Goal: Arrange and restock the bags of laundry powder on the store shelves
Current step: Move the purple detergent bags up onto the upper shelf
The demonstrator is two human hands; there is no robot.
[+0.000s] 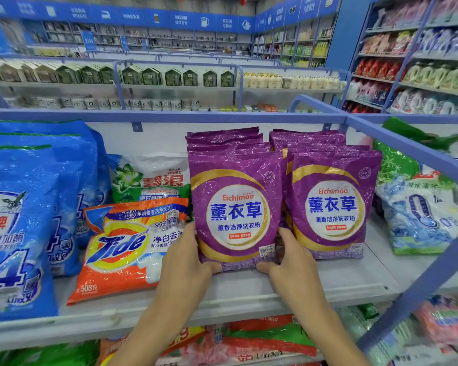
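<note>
Left hand (184, 260): clasping lower left edge of front purple bag (236, 207)
Right hand (288, 262): clasping its lower right edge
Shelf (341, 281): bearing that bag upright, just beside Tide bag (122, 247)

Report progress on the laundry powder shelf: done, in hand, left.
Done: the right purple stack stands upright, as do the blue bags. In hand: left hand and right hand grip the front purple bag low down. Left: the Tide bag lies slumped, likely needing straightening.

Left edge cuts the blue bags (13, 223); lower-shelf bags (249, 342) blur
</note>
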